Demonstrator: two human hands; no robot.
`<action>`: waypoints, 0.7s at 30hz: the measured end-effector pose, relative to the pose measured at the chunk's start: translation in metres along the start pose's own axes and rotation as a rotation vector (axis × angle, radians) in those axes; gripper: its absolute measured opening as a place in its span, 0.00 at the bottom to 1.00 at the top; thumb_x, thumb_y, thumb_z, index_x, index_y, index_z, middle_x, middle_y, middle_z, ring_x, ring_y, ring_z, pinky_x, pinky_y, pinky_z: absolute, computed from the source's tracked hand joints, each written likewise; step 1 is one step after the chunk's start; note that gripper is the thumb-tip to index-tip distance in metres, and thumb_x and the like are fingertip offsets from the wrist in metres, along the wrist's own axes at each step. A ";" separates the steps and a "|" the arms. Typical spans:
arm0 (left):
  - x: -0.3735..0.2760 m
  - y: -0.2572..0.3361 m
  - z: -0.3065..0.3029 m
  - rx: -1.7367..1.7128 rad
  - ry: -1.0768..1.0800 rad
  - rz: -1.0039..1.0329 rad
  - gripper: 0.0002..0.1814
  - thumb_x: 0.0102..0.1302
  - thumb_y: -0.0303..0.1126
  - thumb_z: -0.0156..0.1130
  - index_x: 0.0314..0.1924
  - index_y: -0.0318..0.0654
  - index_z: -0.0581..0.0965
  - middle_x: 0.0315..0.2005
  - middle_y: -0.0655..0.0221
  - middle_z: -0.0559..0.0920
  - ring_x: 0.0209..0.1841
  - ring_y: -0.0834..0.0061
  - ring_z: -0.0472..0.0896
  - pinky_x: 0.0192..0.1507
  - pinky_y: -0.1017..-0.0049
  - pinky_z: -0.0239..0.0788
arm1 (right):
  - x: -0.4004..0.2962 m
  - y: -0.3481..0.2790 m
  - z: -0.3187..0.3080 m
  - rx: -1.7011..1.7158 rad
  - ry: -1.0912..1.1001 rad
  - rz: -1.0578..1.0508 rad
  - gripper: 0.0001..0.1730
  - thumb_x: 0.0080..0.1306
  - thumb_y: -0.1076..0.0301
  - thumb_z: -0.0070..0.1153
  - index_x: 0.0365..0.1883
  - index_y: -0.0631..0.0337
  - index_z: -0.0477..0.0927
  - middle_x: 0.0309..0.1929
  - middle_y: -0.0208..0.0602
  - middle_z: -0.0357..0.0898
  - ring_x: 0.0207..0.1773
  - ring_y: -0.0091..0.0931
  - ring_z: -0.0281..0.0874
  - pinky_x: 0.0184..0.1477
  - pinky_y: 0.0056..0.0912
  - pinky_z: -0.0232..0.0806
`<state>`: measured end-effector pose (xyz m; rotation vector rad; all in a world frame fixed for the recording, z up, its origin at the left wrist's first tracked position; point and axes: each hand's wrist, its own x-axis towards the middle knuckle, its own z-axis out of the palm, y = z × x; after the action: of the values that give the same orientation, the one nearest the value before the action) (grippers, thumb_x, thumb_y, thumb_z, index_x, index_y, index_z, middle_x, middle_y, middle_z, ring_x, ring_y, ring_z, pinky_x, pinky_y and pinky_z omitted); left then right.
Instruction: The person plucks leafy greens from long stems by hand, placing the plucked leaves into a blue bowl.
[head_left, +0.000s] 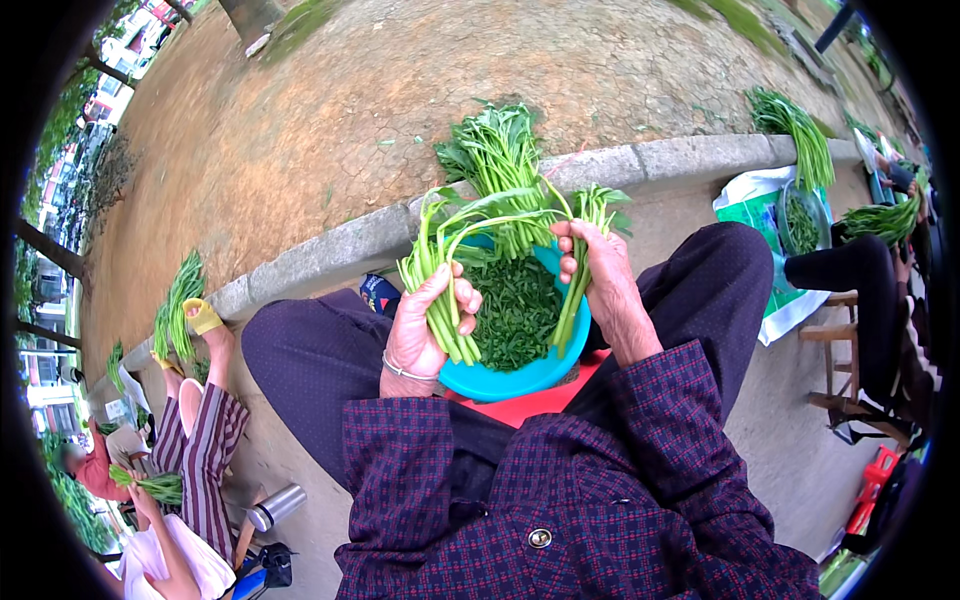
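My left hand (431, 322) is closed around a bunch of green leafy-vegetable stems (455, 341), their cut ends pointing down towards me. My right hand (600, 270) grips a thinner bunch of the same stems (571, 319); its thumb and forefinger also touch a long stem that arches across from the left bunch. Below and between both hands, a turquoise plastic basin (499, 386) holds finely chopped greens (514, 315). A large bundle of leafy stems (499, 161) leans over the basin's far rim from the stone kerb.
A stone kerb (330, 251) runs across in front, with bare earth beyond. At left sit people with greens, near a steel flask (277, 508). At right, another person sits on a wooden stool (829, 334) beside a bowl of chopped greens (801, 225). Something red (517, 406) lies under my basin.
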<state>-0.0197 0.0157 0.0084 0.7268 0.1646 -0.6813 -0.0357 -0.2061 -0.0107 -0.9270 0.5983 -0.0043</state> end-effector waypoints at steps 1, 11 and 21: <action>0.000 0.000 0.001 -0.038 -0.026 0.003 0.11 0.71 0.37 0.47 0.45 0.38 0.70 0.26 0.71 0.73 0.29 0.76 0.71 0.23 0.79 0.63 | 0.001 0.000 -0.001 0.022 0.026 -0.032 0.12 0.64 0.65 0.48 0.33 0.66 0.77 0.22 0.26 0.70 0.17 0.17 0.64 0.19 0.21 0.62; -0.002 0.003 0.000 -0.180 -0.110 0.015 0.12 0.73 0.38 0.44 0.46 0.40 0.70 0.25 0.74 0.69 0.20 0.81 0.65 0.24 0.78 0.61 | 0.006 -0.015 -0.013 0.136 0.155 -0.132 0.13 0.65 0.65 0.48 0.36 0.67 0.76 0.23 0.27 0.69 0.18 0.18 0.63 0.20 0.23 0.61; -0.001 -0.004 0.003 -0.051 -0.016 0.097 0.10 0.71 0.39 0.48 0.37 0.40 0.70 0.23 0.75 0.67 0.17 0.83 0.64 0.21 0.78 0.59 | -0.004 0.000 0.007 -0.079 -0.019 0.017 0.16 0.61 0.61 0.51 0.32 0.67 0.80 0.24 0.28 0.71 0.25 0.20 0.73 0.29 0.24 0.73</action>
<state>-0.0227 0.0121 0.0088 0.6763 0.1303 -0.5881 -0.0358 -0.2004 -0.0055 -0.9978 0.5926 0.0440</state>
